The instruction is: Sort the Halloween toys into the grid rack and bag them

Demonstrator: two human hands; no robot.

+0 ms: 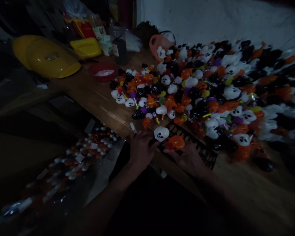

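Observation:
Near the table's front edge, my left hand (141, 149) is closed, its thumb and fingers at a small white skull-faced toy (161, 133). Just to the right, an orange pumpkin-like toy (176, 143) with a red part below sits in the fingers of my right hand (190, 159), which is closed round it. A black slotted rack (206, 153) lies under and behind my right hand, partly covered by it. Dim light blurs the exact finger contacts.
A big heap of white, orange and black toys (194, 83) covers the table (95, 95) beyond my hands. At the back left are a red bowl (102, 72), a dark bottle (119, 49) and a yellow rounded object (46, 57). More toys in clear plastic (73, 164) lie lower left.

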